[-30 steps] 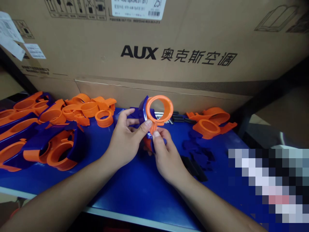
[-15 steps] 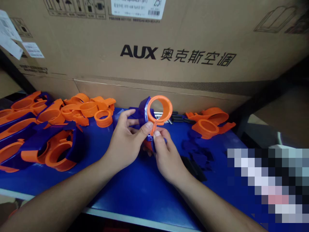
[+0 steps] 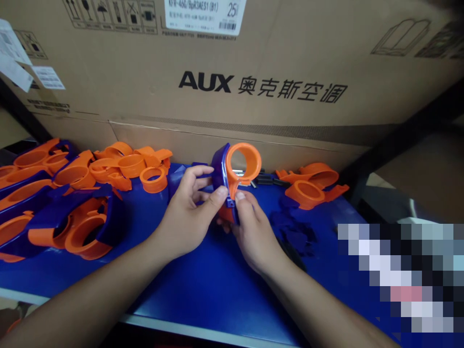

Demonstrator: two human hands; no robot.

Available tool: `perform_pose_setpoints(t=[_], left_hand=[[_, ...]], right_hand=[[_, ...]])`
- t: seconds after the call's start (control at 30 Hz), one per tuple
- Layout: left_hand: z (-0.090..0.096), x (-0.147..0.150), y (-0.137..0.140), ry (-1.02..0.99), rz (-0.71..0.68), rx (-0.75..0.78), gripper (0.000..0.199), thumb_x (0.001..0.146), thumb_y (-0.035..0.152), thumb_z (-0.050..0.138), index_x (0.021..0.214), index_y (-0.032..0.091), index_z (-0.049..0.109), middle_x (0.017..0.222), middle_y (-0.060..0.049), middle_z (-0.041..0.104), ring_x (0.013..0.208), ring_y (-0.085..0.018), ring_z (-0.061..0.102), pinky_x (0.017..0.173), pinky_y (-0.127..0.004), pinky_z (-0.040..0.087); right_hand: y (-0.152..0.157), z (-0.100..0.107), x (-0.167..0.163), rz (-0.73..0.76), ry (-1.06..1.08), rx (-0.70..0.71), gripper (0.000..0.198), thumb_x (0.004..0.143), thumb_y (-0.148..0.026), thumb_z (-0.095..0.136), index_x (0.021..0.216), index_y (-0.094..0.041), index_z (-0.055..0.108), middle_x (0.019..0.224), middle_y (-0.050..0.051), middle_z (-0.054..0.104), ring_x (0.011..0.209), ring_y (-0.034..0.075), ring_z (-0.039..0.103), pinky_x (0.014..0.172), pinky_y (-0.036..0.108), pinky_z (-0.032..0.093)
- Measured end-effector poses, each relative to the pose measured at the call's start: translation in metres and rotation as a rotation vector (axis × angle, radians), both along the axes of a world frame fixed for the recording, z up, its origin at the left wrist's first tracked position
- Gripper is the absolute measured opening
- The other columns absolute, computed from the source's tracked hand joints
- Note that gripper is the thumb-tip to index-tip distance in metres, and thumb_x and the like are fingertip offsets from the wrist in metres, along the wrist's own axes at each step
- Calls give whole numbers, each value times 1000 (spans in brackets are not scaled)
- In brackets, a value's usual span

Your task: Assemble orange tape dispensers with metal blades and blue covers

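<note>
Both hands hold an orange and blue plastic tape dispenser above the blue table. Its orange ring faces me at the top, and a curved blue cover lies along the ring's left side. My left hand grips the cover from the left, thumb on its lower edge and fingers behind. My right hand pinches the lower part from the right, with the thumb just below the ring. The fingers partly hide the dispenser's lower end.
Finished-looking orange and blue dispensers crowd the left of the table. Loose orange parts lie behind them, others at the back right. Small dark blue pieces and black strips lie nearby. A large carton stands behind.
The dispenser and both hands have shifted slightly right. My right thumb now presses close under the ring, and the blue cover sits upright against the ring's left side. The grip stays the same.
</note>
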State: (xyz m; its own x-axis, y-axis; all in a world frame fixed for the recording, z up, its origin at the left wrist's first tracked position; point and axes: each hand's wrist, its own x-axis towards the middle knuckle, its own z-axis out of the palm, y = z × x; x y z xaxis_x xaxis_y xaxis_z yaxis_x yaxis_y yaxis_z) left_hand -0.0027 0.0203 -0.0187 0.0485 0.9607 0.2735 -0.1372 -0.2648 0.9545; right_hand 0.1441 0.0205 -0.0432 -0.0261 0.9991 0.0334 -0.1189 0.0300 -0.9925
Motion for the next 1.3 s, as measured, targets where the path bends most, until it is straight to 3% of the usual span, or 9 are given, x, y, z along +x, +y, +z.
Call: perform_pose_setpoints(t=[0.1,0.17,0.3,0.5,0.8,1.0,1.3], left_hand=[[4,-4,1,10,-144,78,47,93,23,76,135,29,57,141,-8,65,98,-15,72,82,-27,63],[3,-6,4,24,-169,97,48,91,19,78,135,29,61,145,-8,63,102,-16,72,84,-28,63],[0,-9,10,16,-114,67,49,87,19,82,132,29,64,136,-7,67,93,-14,73,81,-28,64],[4,-11,10,6,-189,53,70,78,17,90,139,32,60,134,-7,67,99,-19,74,81,-30,66],[-5,1,10,-55,-2,-55,76,73,18,91,141,28,57,124,-8,71,73,-12,71,65,-27,64],[3,-3,9,-52,-65,-56,80,72,21,95,141,26,54,114,-5,70,68,-11,71,63,-25,63],[8,-8,5,-24,-106,-62,75,79,32,92,143,29,52,117,-6,68,75,-12,72,66,-24,63]], right_hand=[[3,7,4,-10,29,-2,49,91,-70,62,110,-25,60,80,0,67,70,19,64,60,32,48],[2,9,5,-12,29,-10,49,90,-70,63,111,-25,61,78,-1,66,69,19,64,60,32,48],[-2,9,4,-12,19,-40,49,92,-70,61,115,-26,60,81,-2,66,70,19,65,61,32,48],[-2,11,6,25,62,-48,45,94,-68,60,113,-27,60,78,-3,65,72,18,62,59,30,45],[-7,7,1,32,45,-99,40,96,-64,60,110,-27,57,80,-3,64,74,18,62,61,30,45],[-9,12,0,36,63,-103,40,98,-64,56,108,-26,56,80,-2,64,72,17,62,59,29,45],[-7,8,1,19,81,-87,45,97,-69,54,106,-26,59,80,-1,65,66,18,61,54,30,43]])
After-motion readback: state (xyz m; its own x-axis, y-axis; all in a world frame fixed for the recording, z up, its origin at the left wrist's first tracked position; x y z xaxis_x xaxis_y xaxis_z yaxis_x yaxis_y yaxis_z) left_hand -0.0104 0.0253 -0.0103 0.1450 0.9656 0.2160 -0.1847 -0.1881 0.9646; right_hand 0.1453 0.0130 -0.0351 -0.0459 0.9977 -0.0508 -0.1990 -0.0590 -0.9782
